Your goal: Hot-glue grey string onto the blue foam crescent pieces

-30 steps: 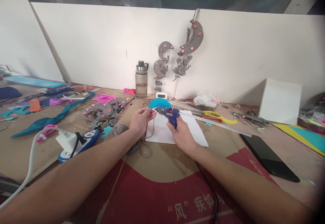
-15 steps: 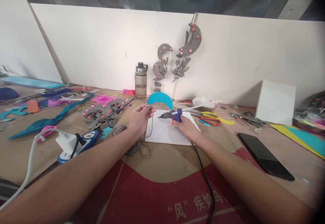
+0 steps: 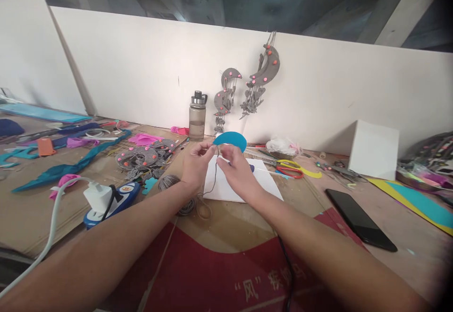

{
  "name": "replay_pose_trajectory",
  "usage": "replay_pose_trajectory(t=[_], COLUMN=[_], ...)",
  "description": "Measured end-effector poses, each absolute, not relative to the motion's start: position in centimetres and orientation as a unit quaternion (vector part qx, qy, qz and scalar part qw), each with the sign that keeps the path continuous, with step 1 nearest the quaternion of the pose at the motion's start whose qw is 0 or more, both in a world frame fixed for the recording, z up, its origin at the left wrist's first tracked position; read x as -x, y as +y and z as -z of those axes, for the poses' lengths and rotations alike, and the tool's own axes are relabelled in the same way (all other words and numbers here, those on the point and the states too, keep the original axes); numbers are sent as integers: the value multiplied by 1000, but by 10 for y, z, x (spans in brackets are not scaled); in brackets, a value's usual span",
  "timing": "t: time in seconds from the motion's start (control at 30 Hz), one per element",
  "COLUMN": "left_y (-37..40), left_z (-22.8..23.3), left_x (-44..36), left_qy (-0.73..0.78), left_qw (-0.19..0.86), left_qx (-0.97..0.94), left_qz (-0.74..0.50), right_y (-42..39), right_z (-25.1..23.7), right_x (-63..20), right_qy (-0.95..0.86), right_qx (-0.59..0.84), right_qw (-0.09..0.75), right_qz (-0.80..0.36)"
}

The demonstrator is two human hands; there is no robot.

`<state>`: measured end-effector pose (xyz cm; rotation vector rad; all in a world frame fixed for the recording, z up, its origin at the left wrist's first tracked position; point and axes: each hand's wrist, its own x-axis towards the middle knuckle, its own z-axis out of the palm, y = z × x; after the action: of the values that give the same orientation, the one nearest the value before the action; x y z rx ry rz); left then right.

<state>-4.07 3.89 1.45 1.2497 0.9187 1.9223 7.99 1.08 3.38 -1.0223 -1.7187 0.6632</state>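
Note:
Grey yarn hangs from between my two hands in front of a blue crescent cutout. My left hand is closed, pinching the yarn close to the crescent's left end; whether it also grips the crescent is hidden. Thumb and fingers of my right hand close on the yarn from the other side, the hands nearly touching. Behind my right hand, a blue glue gun lies mostly hidden on a white board. The yarn trails down to a grey ball left of the board.
A water bottle stands by the white partition, where grey crescent hangings hang. Scissors and a phone lie to the right. At left are a power strip and decorated grey pieces.
My right hand has let go of the glue gun, which now lies on the board, and has come over to the yarn beside my left hand. The crescent has tilted.

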Motion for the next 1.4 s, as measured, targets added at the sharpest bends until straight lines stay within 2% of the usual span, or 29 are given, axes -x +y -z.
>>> replay_pose_trajectory(t=[0.07, 0.13, 0.3, 0.6, 0.8, 1.1, 1.23, 1.4], left_y=[40, 42, 43, 38, 38, 37, 41, 46], left_z=[-15, -15, -13, -12, -8, -8, -8, -11], left_x=[42, 43, 44, 35, 32, 35, 39, 47], left_qy=[336, 332, 326, 297, 275, 236, 207, 196], left_qw=[336, 344, 352, 471, 503, 552, 614, 710], left_qx=[-481, -480, -498, -446, -435, -430, -420, -379], left_qz=[-737, -736, -723, -701, -694, -675, -636, -560], right_y=[22, 32, 44, 47, 49, 49, 48, 51], right_z=[-34, -32, -23, -12, -11, -17, -24, -31], right_x=[-65, -57, -58, -68, -72, -73, -75, -87], right_qy=[-657, -616, -606, -598, -595, -555, -524, -527], right_qx=[400, 396, 397, 382, 392, 380, 372, 311], right_qw=[520, 546, 591, 625, 625, 627, 612, 551], right_qz=[-372, -406, -356, -325, -319, -393, -460, -568])
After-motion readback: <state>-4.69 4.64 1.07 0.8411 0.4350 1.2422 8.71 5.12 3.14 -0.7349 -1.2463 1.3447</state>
